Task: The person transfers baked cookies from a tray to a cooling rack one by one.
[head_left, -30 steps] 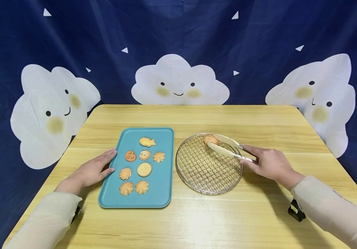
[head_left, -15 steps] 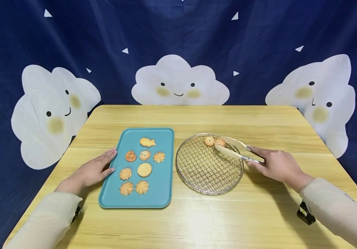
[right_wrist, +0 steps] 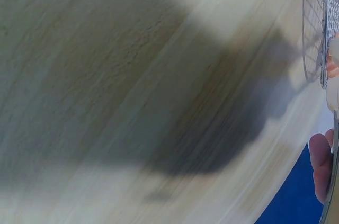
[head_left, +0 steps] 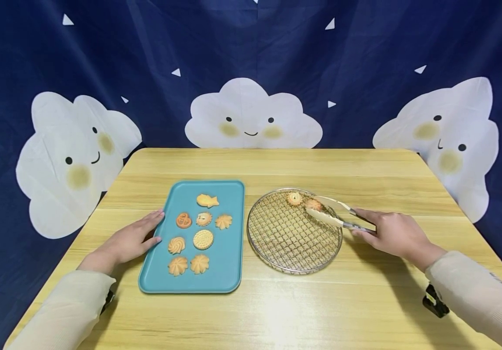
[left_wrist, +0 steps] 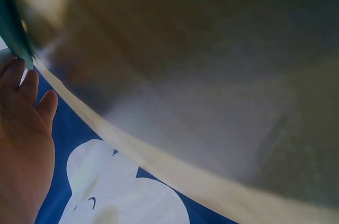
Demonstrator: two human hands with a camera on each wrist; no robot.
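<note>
My right hand point(head_left: 397, 236) grips a pair of tongs point(head_left: 334, 219) with pale tips and metal arms. Between the tong tips, over the far right part of a round wire rack point(head_left: 287, 238), is a small golden cookie point(head_left: 314, 204). Just left of it, another round cookie point(head_left: 294, 198) lies on the mesh. My left hand point(head_left: 126, 241) rests its fingers and thumb along the left edge of a blue tray point(head_left: 224, 272). In the right wrist view, only some fingers point(right_wrist: 320, 163) and part of the tongs show at the right side.
Several cookies lie on the tray, among them a fish-shaped cookie point(head_left: 207, 200), a pretzel-shaped cookie point(head_left: 183, 220) and a round dotted cookie point(head_left: 203, 239). Tray and rack stand side by side on a wooden table point(head_left: 272, 316). A dark blue curtain point(head_left: 251, 48) hangs behind it.
My right hand and the tongs have shifted right and slightly nearer, with the cookie between the tips moving along. The other cookie on the rack has come into view. My left hand stays put.
</note>
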